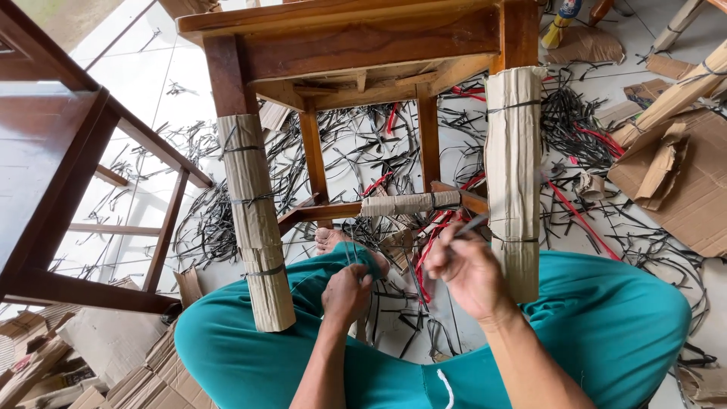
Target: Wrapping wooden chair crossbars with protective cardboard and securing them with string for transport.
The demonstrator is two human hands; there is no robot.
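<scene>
Gripping black strap (pixel 356 254), left hand (pixel 347 294), right hand (pixel 466 269) pinching tool (pixel 471 225)

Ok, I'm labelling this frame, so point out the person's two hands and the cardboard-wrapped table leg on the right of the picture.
left hand (pixel 347 294), head view, on the back of the hand.
right hand (pixel 466 271), head view, on the back of the hand.
cardboard-wrapped table leg (pixel 513 167), head view, on the middle of the wrapping.

white floor (pixel 151 83), black straps (pixel 575 113), cardboard (pixel 681 182)
</scene>
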